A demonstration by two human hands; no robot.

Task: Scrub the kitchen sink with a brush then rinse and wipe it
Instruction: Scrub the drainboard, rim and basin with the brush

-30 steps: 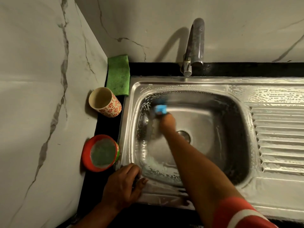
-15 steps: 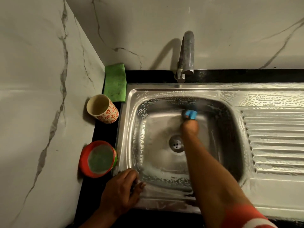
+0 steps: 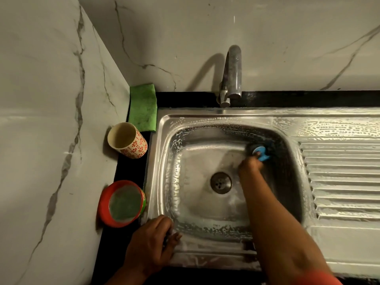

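Round blue brush (image 3: 261,153) in a soapy stainless-steel sink (image 3: 205,119).
Right hand (image 3: 249,165) fingers clasp it at the basin's far-right corner; left hand (image 3: 151,244) fingers curl at the front-left rim, grasp unclear.

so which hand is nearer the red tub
Left. The left hand rests on the sink rim beside the red tub; the right hand holds the brush far across the sink.

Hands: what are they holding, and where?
The right hand grips the blue brush by its top. The left hand rests on the sink rim; anything held, unclear.
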